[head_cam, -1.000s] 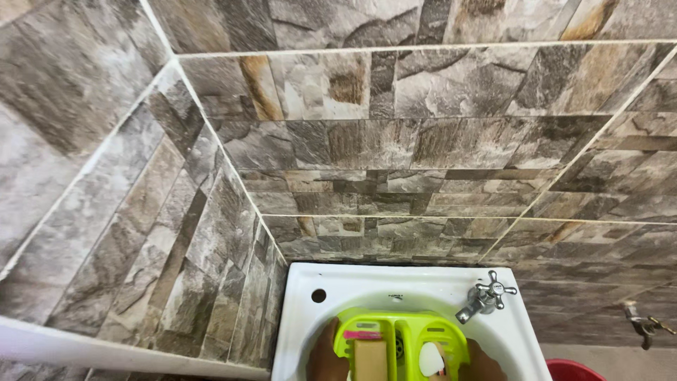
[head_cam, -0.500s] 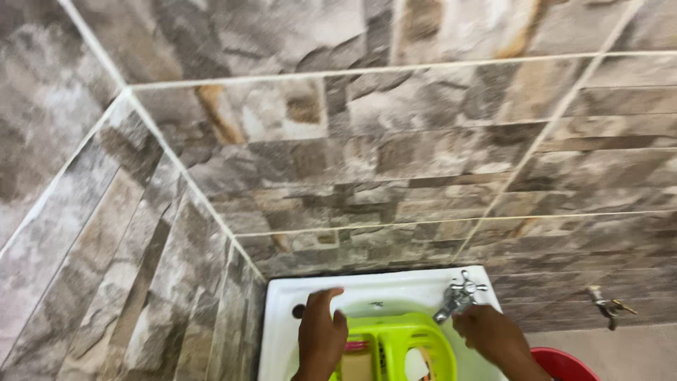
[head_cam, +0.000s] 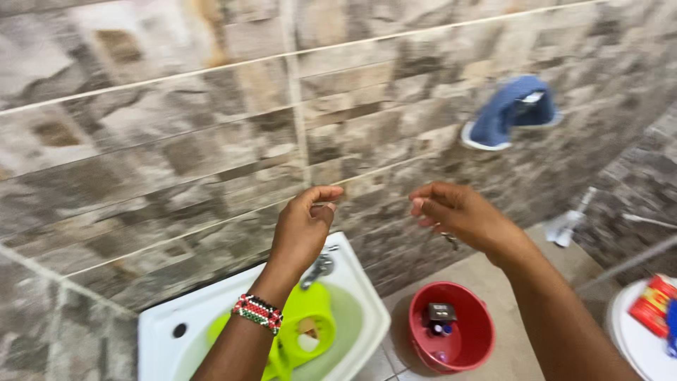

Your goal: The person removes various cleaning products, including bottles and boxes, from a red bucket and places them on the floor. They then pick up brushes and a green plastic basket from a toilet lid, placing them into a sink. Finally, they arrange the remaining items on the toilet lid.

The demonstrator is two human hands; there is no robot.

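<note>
My left hand is raised in front of the tiled wall, fingers curled loosely, holding nothing; a beaded bracelet circles its wrist. My right hand is lifted beside it, fingers bent and apart, also holding nothing. Both hover above a white sink with a metal tap. A lime-green plastic holder lies in the sink basin, below my left forearm.
A red bucket with small items inside stands on the floor right of the sink. A blue cloth rests in a wall-mounted dish. A white surface with a red packet sits at the far right.
Both hands rose from the sink up in front of the wall. The view swung right, bringing in the red bucket, the blue cloth and the floor.
</note>
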